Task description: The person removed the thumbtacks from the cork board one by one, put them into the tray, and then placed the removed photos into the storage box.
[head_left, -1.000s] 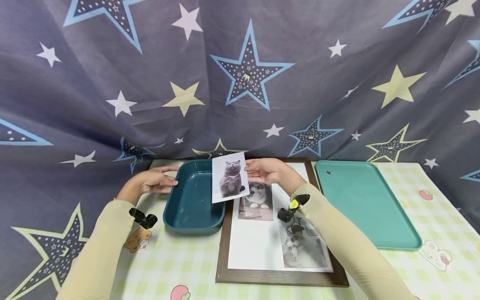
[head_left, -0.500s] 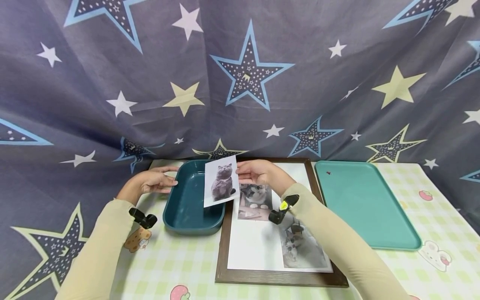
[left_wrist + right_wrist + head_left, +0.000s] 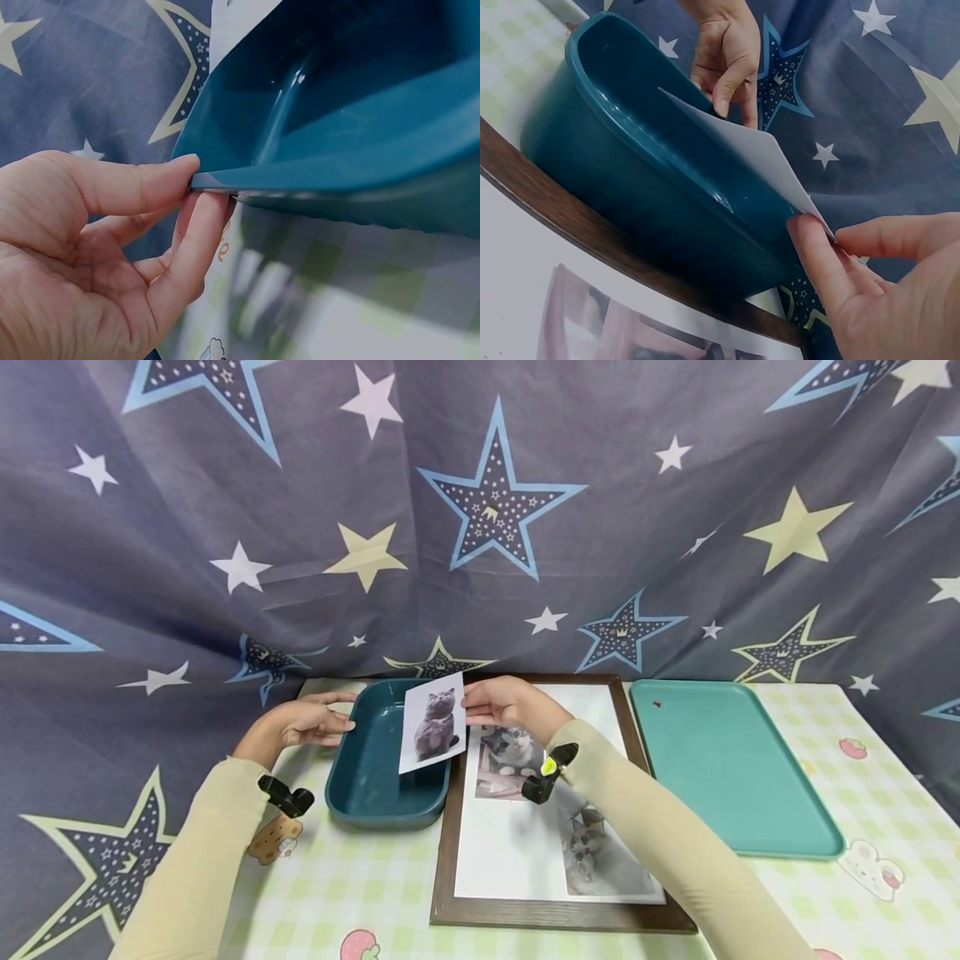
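Observation:
A dark teal deep tray (image 3: 375,802) stands at the left on the table. My left hand (image 3: 311,723) pinches its left rim, thumb on top and fingers beneath, as the left wrist view shows (image 3: 112,240). My right hand (image 3: 504,702) pinches the right edge of a photo (image 3: 435,727) of a sitting grey cat between thumb and fingers. That photo is tilted over the tray's right side, and in the right wrist view its pale back (image 3: 750,154) shows above the tray opening. Inside the tray, the visible floor is bare.
Right of the tray lies a brown-framed white board (image 3: 495,852) bearing a cat photo (image 3: 506,777) near its left side and another (image 3: 603,860) at its lower right. A shallow green tray (image 3: 742,777) with a small red bit sits farther right. A starry curtain (image 3: 480,610) hangs behind the table.
My right hand has carried the grey cat photo leftward from above the frame's edge to over the tray, turning it slightly. My left hand stays on the tray rim.

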The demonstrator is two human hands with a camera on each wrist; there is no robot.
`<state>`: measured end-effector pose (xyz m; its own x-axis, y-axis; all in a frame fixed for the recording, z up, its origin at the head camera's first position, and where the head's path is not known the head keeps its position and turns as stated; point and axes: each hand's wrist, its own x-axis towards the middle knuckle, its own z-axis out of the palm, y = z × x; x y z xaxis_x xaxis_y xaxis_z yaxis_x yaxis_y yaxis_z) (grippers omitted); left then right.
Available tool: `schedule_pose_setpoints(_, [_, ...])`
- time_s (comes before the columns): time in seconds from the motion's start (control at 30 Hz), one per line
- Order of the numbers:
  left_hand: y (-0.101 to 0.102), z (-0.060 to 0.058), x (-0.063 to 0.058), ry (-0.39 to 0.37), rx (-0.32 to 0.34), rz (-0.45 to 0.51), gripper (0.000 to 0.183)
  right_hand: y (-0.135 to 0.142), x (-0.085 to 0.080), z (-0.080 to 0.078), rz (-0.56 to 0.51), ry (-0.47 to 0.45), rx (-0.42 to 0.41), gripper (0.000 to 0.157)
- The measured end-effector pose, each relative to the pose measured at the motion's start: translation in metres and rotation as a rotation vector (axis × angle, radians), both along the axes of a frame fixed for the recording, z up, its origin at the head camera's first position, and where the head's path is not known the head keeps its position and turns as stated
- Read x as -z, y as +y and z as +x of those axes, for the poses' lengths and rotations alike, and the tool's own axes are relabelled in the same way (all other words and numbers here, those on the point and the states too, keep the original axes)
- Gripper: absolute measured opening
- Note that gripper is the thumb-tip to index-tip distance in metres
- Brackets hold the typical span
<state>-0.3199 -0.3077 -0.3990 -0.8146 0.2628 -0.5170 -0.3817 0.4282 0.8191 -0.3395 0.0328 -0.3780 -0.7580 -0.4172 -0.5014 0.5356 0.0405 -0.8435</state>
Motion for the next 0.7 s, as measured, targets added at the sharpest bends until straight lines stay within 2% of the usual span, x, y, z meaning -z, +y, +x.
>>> schedule_pose_setpoints(0.17, [0.0,0.001,0.0,0.0,0.0,-0.006,0.082,-0.006,0.002,-0.001,0.011,0.01,0.007,0.037])
schedule_pose_setpoints(0.43, [0.0,0.001,-0.001,0.005,0.005,-0.019,0.083,-0.013,0.004,-0.001,0.033,0.027,-0.003,0.017])
schedule_pose_setpoints(0.57, [0.0,0.001,-0.001,0.01,0.018,-0.025,0.084,-0.016,0.003,0.0,0.066,0.048,-0.004,0.017])
schedule_pose_setpoints(0.7, [0.0,0.0,0.0,0.008,0.021,-0.027,0.085,-0.019,0.001,0.001,0.115,0.056,-0.006,0.027])
